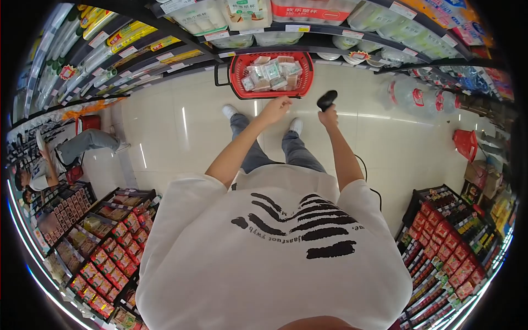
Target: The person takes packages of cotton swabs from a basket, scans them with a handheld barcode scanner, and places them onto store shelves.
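My right hand [328,117] is wrapped round the grip of a black handheld barcode scanner [326,99], held over the floor to the right of a red shopping basket [237,82]. My left hand [276,110] is just in front of the basket's near rim, its fingers loosely bent and apart, with nothing visible in it. Several small clear packets [271,70] with white and brown contents lie in the basket, which stands against the foot of the shelf. A black basket handle [220,76] sticks out on the left side.
Shelves ahead hold packs of plastic cups [313,10]; rolls in film [99,55] fill the left shelves. Large water bottles [410,93] and a red container [465,144] stand on the right. Another person [71,148] is at the far left. Racks of red packets [113,256] stand behind me.
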`<state>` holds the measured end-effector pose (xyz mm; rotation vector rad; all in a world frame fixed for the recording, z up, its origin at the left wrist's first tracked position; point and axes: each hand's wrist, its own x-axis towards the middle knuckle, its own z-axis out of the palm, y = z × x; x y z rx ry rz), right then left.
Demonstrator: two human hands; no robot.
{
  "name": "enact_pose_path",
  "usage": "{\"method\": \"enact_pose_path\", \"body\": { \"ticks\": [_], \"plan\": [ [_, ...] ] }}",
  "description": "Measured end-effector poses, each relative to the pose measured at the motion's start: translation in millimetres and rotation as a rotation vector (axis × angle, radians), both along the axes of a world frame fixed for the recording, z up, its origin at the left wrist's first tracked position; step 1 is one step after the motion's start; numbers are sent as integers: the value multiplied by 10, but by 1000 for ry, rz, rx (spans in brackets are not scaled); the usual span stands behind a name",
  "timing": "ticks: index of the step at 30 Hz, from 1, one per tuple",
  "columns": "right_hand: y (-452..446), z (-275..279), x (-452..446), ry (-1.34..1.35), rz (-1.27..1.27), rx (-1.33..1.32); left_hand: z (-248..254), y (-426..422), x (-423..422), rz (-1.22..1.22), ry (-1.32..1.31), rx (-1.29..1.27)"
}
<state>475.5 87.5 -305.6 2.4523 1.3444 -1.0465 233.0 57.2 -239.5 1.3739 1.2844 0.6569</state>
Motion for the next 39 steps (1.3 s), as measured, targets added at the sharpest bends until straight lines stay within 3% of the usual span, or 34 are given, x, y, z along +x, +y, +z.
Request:
{"method": "enact_pose_path", "body": {
  "ticks": [1, 5, 6, 7, 10, 12, 14, 16, 18, 19, 21, 23, 25, 27, 28, 30, 32, 36, 37, 39],
  "plan": [
    [7, -24, -190, 29, 5, 3, -132, -83, -88, 61, 22, 21],
    [-363, -235, -752, 137, 233, -133, -825, -986, -703, -39, 552, -107],
    [-514, -144, -838, 189, 264, -159, -977, -1308, -880, -50, 606, -250],
    [-737, -307, -838, 211, 327, -176, -948, -1469, -1071, -309, 665, -523],
    [-1444, -451, -732, 155, 415, -212, -1165, -2293, -1425, -72, 528, -643],
    [-1782, -509, -582, 133, 399, -276, -1140, -2383, -1590, -77, 484, -650],
    [-1966, -607, -464, -48, 577, -217, -1121, -2325, -1663, -37, 407, -646],
    [-1856, -467, -476, -40, 491, -256, -1308, -2216, -1718, -65, 458, -620],
    [-1914, -536, -510, -96, 395, -290, -1684, -2077, -1854, -261, 557, -579],
    [-1974, -556, -514, -124, 379, -324, -1445, -1676, -1676, -211, 564, -702],
    [-1992, -542, -538, -154, 317, -404, -1944, -1464, -1727, -215, 511, -708],
    [-1987, -577, -562, -135, 167, -527, -2303, -901, -1626, -401, 571, -682],
    [-2063, -704, -643, -142, 69, -574, -2055, -1, -1172, -338, 516, -588],
    [-2106, -805, -706, -130, 4, -595, -2566, 558, -1063, -306, 319, -319],
    [-2155, -911, -747, -119, -13, -604, -2578, 887, -960, -189, 151, -376],
    [-2324, -1098, -830, -161, -2, -484, -2451, 1432, -762, -16, 159, -514],
    [-2350, -1224, -868, -133, -39, -464, -2892, 1764, -911, -30, 202, -612],
    [-2491, -1557, -942, -80, 102, -303, -3609, 1955, -1106, -276, 582, -317],
    [-2554, -1667, -973, -96, 41, -265, -3766, 1926, -1139, -372, 713, -211],
    [-2565, -1824, -994, -75, -83, -213, -4158, 1827, -1212, -342, 745, -235]
  ]
}}
